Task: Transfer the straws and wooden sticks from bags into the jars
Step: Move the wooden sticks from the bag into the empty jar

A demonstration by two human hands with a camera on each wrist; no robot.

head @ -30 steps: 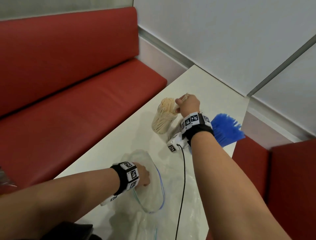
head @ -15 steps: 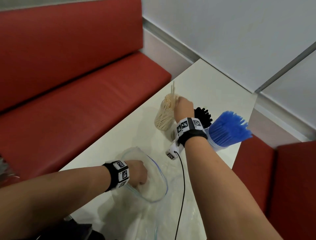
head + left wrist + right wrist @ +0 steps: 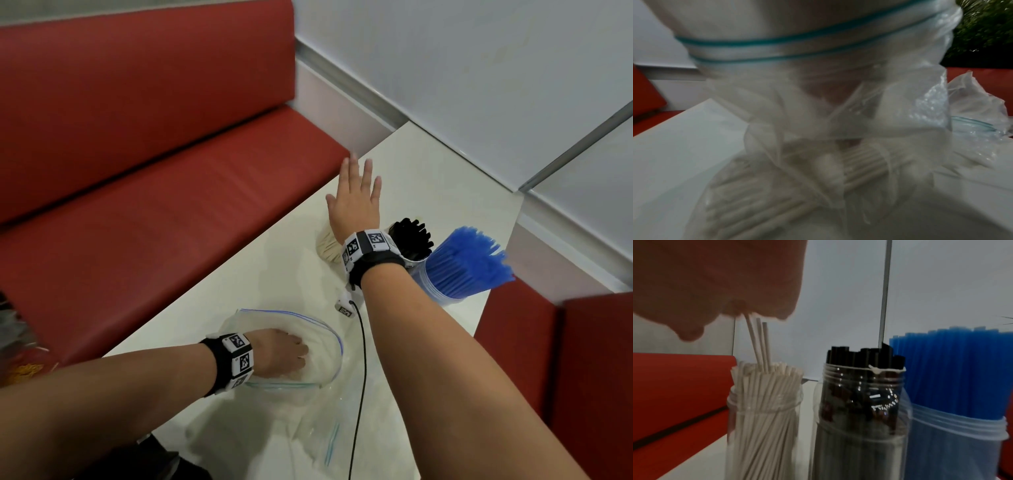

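Right hand has opened flat above white table, red bench alongside.

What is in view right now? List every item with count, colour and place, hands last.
stick jar: one, clear, full of pale sticks, leftmost of the row, three sticks standing proud.
black-straw jar: one, clear, middle of the row.
blue-straw jar: one, clear, rightmost, at the table edge.
zip bag: one, clear with blue seal, near table end, pale sticks inside.
empty bags: clear, crumpled, count unclear, nearest the person.
table: one, white.
bench: red, left of table.
cable: one, black, from the right wrist.
left hand: inside the zip bag, grip hidden.
right hand: flat, fingers spread, above the stick jar.
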